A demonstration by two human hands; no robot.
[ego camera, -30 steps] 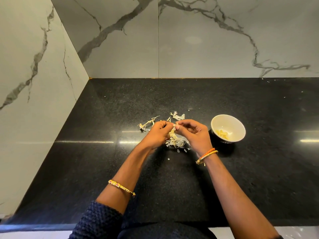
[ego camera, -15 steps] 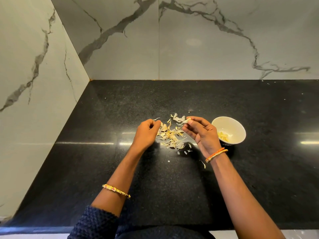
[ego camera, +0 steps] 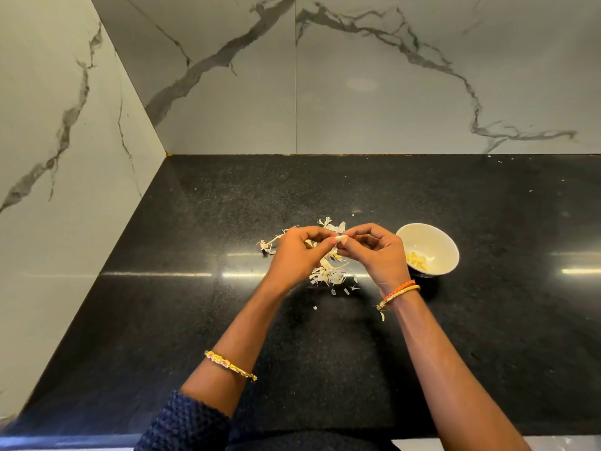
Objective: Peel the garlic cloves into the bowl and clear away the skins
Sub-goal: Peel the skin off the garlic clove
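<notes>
Garlic clove (ego camera: pixel 341 238) is pinched between both my hands, left hand (ego camera: pixel 297 255) and right hand (ego camera: pixel 379 255), fingers clamped on it from each side, just above the pile of skins (ego camera: pixel 328 271) on the black desk (ego camera: pixel 195 320). Bowl (ego camera: pixel 432 236) with peeled cloves (ego camera: pixel 417 260) sits just right of my right hand.

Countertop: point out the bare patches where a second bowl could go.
Bare countertop lies left of the left hand, and right of the bowl. Crowded: garlic skins beneath both hands, right hand beside the bowl.
</notes>
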